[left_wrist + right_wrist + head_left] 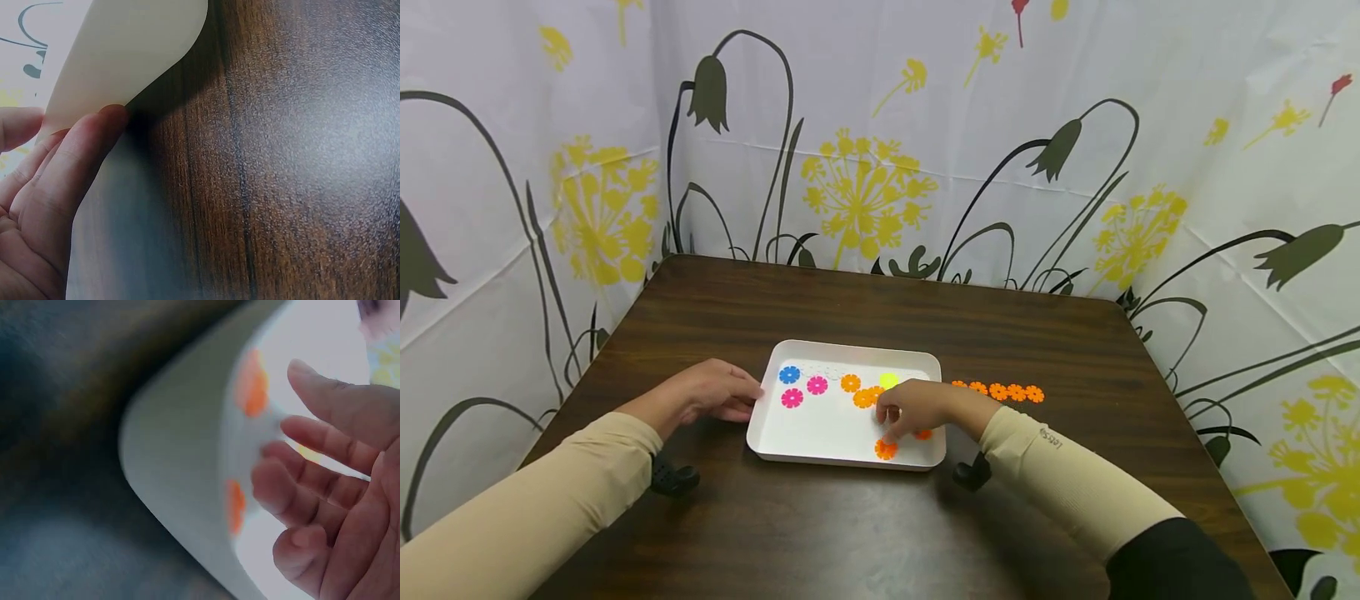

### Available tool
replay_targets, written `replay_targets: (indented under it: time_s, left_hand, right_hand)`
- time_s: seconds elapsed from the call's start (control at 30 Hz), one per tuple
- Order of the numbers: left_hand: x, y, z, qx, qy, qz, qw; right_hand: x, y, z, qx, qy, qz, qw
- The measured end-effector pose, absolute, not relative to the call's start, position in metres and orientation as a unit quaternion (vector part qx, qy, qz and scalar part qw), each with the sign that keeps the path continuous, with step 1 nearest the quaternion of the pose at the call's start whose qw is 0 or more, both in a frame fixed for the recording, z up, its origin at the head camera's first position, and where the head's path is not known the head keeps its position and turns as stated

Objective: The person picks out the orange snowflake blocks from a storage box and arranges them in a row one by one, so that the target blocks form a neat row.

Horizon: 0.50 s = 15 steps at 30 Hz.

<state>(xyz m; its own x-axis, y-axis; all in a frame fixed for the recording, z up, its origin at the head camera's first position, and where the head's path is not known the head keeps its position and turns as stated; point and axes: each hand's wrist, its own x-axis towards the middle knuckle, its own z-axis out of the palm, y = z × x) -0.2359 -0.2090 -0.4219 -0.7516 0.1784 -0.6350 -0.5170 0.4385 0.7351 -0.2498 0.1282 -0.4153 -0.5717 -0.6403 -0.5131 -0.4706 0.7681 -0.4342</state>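
Note:
A white rectangular tray [820, 437] lies on the table, and my left hand [722, 392] pinches its left rim, thumb on top and fingertips beneath in the left wrist view. Inside are notched flower-shaped plastic discs: a blue disc [789, 375], two pink discs [817, 385], a yellow disc [888, 380] and several orange ones. My right hand [917, 404] hovers over the tray's right part, its fingertips close above an orange disc [886, 450]. Its fingers are loosely bent, the thumb apart, with nothing between them in the right wrist view. Another orange disc [923, 434] shows partly below that hand.
Just beyond the tray's right side, a row of orange discs [997, 392] lies on the dark wooden table [880, 533]. A white curtain [880, 100] printed with flowers hangs around the table's back and sides.

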Motion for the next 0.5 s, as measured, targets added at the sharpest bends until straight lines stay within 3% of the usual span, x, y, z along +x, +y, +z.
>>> replay_targets:
  time_s: [0.3, 0.5]
  left_hand:
    - [-0.238, -0.208, -0.422, -0.112, 0.775, 0.522, 0.339]
    - [-0.237, -0.207, -0.421, -0.108, 0.777, 0.518, 0.341]
  right_hand:
    - [-0.230, 0.114, -0.431, -0.357, 0.894, -0.036, 0.269]
    - [-0.230, 0.113, -0.432, -0.345, 0.894, -0.053, 0.280]
